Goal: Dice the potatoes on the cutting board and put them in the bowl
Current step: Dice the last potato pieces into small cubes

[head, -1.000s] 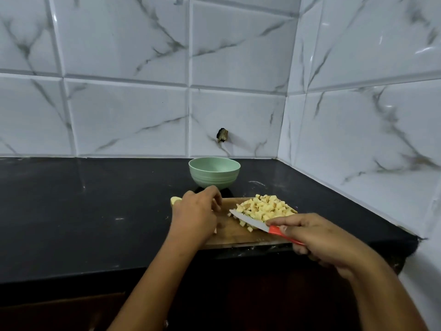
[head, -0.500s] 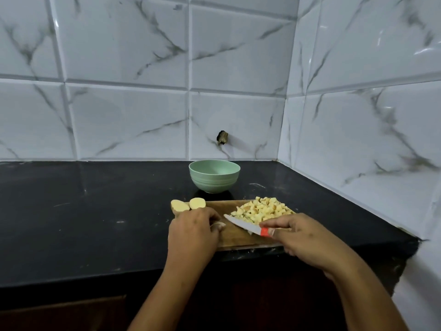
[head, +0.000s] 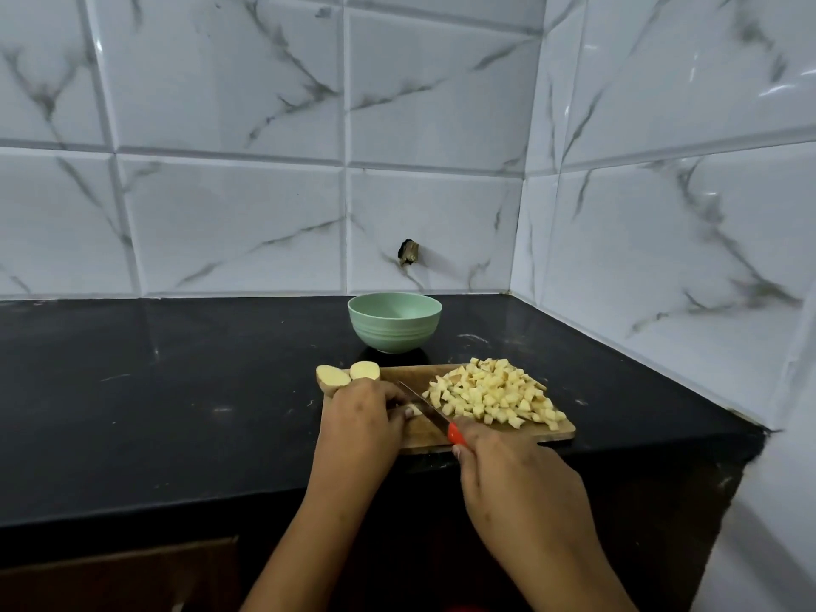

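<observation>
A wooden cutting board lies near the front edge of the black counter. A heap of diced potato covers its right half. Two potato halves sit at its far left corner. My left hand holds a small potato piece down on the board, its fingers curled over it. My right hand grips the red handle of a knife, whose blade lies against that piece. A pale green bowl stands behind the board; I see nothing in it.
The black counter stretches left of the board. White marble-patterned tile walls rise behind and to the right, meeting in a corner. A small dark hole marks the back wall above the bowl. The counter's front edge runs just below the board.
My left hand came back from the potato halves with a piece and set it on the board. My right hand swung the knife from the diced heap over to that piece.
</observation>
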